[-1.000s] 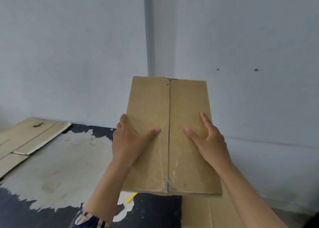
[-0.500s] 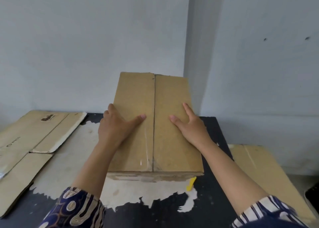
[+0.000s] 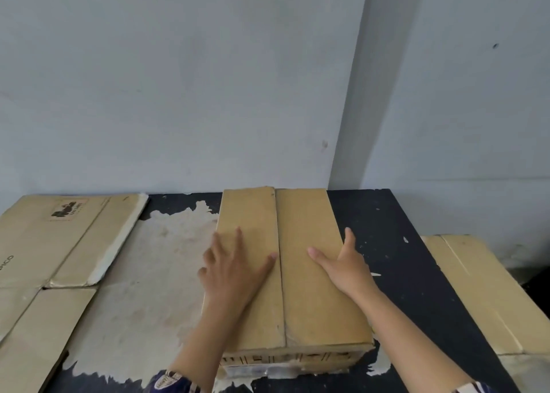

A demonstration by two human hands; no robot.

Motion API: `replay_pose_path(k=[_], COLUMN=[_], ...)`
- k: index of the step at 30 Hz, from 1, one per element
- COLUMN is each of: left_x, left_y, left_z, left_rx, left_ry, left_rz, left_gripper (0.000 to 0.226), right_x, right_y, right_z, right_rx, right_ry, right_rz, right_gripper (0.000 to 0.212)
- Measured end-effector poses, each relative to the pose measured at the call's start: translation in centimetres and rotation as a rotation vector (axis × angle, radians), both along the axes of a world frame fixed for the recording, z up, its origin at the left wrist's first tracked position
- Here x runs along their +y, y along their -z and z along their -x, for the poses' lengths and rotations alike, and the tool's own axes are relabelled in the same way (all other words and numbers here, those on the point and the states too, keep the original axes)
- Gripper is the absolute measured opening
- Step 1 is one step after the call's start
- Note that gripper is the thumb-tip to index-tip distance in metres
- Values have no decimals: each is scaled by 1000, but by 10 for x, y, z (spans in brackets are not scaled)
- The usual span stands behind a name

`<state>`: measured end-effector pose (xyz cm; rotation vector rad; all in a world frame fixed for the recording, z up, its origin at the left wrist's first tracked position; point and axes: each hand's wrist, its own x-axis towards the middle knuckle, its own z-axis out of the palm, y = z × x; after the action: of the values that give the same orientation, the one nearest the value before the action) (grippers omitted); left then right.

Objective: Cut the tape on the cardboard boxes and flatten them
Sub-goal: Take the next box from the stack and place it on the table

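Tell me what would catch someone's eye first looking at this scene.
A closed cardboard box sits mid-table with the left hand and right hand spread flat on its top, either side of the centre seam. Flattened cardboard lies at the table's left end. The black table has large patches worn pale.

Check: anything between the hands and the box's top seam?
Nothing visible. Both hands already lie flat on the cardboard box: left hand on the left flap, right hand on the right flap, thumbs either side of the centre seam, which shows uncovered end to end.
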<state>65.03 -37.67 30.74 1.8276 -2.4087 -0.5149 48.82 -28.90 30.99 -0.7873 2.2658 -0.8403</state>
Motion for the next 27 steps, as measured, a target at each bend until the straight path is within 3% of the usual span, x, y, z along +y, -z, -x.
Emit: replay_pose_path(k=[2,4,7,11,14,19,23,25,27], left_x=[8,12,4,-10,-23,-52,-65,-70,-72], left_y=[3,8,17,17,6,1,5,7,4], left_z=[11,20,20,12,-5,-62,-93,-104,-111], left_rx=[-90,-125,-142,-125,-32,267,423,514,625], left_ry=[205,359,401,401,358,234,241,228,190], left_rz=[42,53,74,77,17,-66,-143,-184,-255], left_gripper=[84,76,76,105,101,76,77,81,81], right_x=[1,9,17,3,-12,-35,-40,-36,-35], right_y=[3,6,8,1,-17,-45,-38,-32,-22], right_z=[4,8,7,2,-8,-27,-49,-57,-56], right_rx=[-72,-241,-479,-476,-475,-325,-276,-386,-476], right_ry=[63,86,81,45,6,-181,-56,48,91], right_rz=[3,54,153,194,180,328,321,237,125], right_gripper=[88,66,53,68,81,51,38,49,85])
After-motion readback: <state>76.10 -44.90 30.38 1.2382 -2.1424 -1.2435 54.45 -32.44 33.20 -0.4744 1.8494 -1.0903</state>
